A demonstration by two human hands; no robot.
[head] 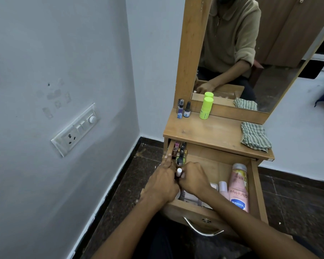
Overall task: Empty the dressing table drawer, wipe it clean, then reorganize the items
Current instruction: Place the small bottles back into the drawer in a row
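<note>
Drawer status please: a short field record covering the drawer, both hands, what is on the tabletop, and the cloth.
drawer: wooden drawer pulled open, items inside
left hand: left hand at the drawer's left side, fingers straight along the small bottles
right hand: right hand pinching a small white-capped bottle
lying in drawer: pink Vaseline lotion bottle, right side
tabletop: lime-green cylindrical container, two small dark bottles
cloth: striped green cloth, unused on tabletop

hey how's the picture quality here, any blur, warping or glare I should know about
Head view: wide-angle warping bends the mirror frame and wall edges; lighting is dim and even, no harsh glare on the mirror; both hands, left hand and right hand, look slightly soft, and the small bottles at the drawer corner are too blurred to read.
</note>
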